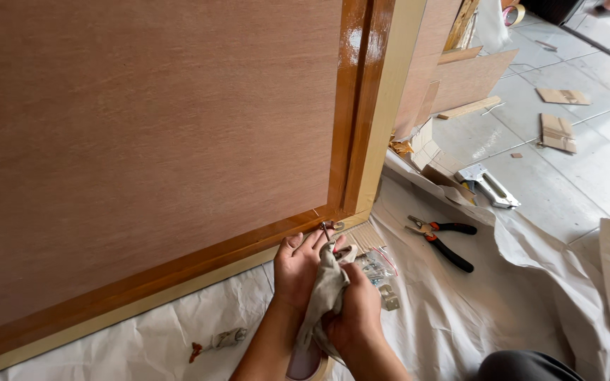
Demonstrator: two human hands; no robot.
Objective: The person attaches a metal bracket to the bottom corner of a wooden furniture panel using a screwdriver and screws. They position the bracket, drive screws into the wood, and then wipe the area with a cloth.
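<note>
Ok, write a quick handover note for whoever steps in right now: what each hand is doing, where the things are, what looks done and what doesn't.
Left hand: fingers on the lower corner of the glossy brown wooden frame, holding a small thin tool there.
Right hand: gripping a crumpled grey cloth.
Nearby on the white drop sheet: black-and-orange-handled pliers, a clear plastic bag of small parts, a roll of tape under the wrists, a silver staple gun on the tiled floor.
Done: frame looks shiny with finish; tan tape lines its outer edge.
Left: tape not yet removed; corner in hand.
</note>
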